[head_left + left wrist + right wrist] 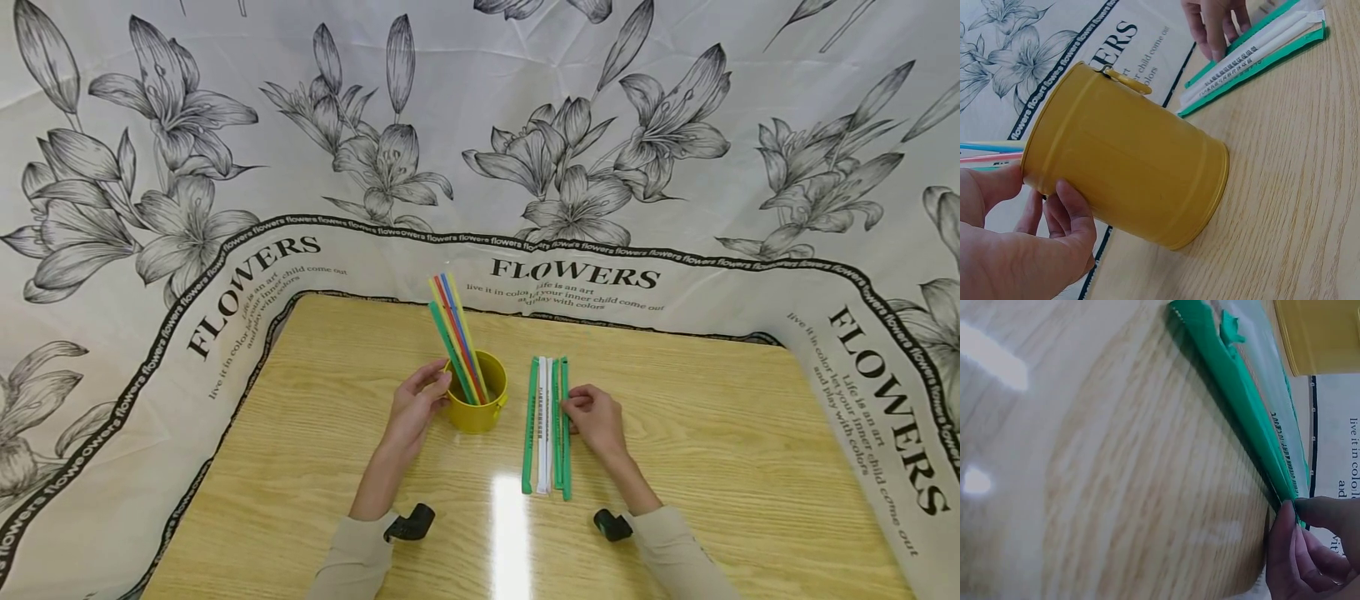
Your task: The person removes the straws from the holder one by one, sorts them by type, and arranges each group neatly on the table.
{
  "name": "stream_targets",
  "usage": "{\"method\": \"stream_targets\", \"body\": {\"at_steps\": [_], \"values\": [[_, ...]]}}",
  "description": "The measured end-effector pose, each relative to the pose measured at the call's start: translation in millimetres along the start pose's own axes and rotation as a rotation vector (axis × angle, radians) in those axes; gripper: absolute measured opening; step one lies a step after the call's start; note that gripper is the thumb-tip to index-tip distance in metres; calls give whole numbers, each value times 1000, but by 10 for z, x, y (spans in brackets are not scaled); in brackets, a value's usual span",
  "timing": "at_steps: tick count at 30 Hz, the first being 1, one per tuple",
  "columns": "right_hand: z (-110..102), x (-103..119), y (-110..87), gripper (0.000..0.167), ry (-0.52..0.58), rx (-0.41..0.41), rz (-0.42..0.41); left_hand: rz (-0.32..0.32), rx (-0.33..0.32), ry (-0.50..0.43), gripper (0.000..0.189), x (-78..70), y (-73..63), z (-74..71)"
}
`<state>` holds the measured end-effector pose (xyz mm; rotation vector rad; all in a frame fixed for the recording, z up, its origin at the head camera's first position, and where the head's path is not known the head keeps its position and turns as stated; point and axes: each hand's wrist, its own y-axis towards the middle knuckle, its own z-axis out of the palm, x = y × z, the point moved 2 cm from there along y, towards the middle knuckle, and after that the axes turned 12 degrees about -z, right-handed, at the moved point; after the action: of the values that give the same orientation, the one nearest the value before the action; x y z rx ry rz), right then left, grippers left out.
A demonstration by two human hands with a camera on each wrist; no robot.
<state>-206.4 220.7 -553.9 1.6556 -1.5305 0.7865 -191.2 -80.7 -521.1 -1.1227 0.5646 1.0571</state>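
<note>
A small yellow metal bucket (474, 419) stands upright on the table, and several coloured straws (458, 337) lean out of it to the left. My left hand (415, 404) grips its left side at the rim, thumb on the edge and fingers against the wall, as the left wrist view shows. To the bucket's right lie several paper-wrapped straws side by side: white ones (543, 450) in the middle, a green one (528, 467) at the left and green ones at the right. My right hand (597, 421) pinches the rightmost green wrapped straw (1244, 394) between thumb and forefinger.
Wood-grain table (712, 467) lies under everything. A white cloth (390, 258) printed with flowers and lettering walls it in at the back and sides. Black wrist devices (411, 523) sit near both sleeves. A bright light reflection (512, 533) crosses the table's front middle.
</note>
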Motion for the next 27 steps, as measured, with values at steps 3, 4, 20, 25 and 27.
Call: {"method": "stream_targets", "body": {"at_steps": [3, 4, 20, 25, 27], "values": [[0, 26, -6, 23, -11, 0, -4, 0, 3, -2, 36, 2, -4, -2], [-4, 40, -8, 23, -13, -3, -5, 0, 4, -3, 36, 2, -5, -2], [-44, 439, 91, 21, 67, -23, -122, 1, -2, 5, 35, 2, -5, 2], [-32, 606, 145, 20, 101, -35, -178, -2, -3, 7, 35, 3, -3, 4], [-17, 669, 165, 20, 130, -39, -194, 1, -2, 4, 35, 2, -3, 6]]}}
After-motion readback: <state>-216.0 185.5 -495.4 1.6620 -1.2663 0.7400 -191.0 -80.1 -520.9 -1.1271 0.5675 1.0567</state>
